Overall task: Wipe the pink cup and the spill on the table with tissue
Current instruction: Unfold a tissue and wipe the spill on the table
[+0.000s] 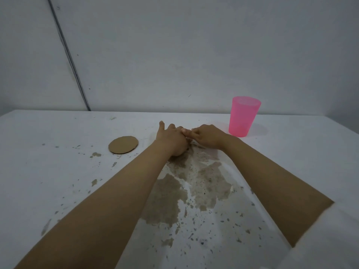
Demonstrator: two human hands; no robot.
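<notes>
The pink cup point(243, 117) stands upright on the white table point(48, 171), close to the far edge, at about 2 o'clock from the hands. It is translucent plastic, wider at the open mouth than at the base, and its wall is plain.

The two hands meet at the middle of the table. The left hand point(171, 138) lies with its back up, the thumb stuck out toward 11 o'clock and the fingers bent down. The right hand point(207, 136) has bent fingers whose tips touch the fingers of the left hand. Whether either hand holds anything, I cannot tell, because the palms are hidden.

The spill point(204, 183) is a large brown patch with many small dark splashes, spreading from under the hands toward 6 o'clock. It seems soaked into a thin wrinkled white sheet point(233, 171), perhaps the tissue.

A round cardboard disc point(123, 145) lies flat at 9 o'clock from the hands.
</notes>
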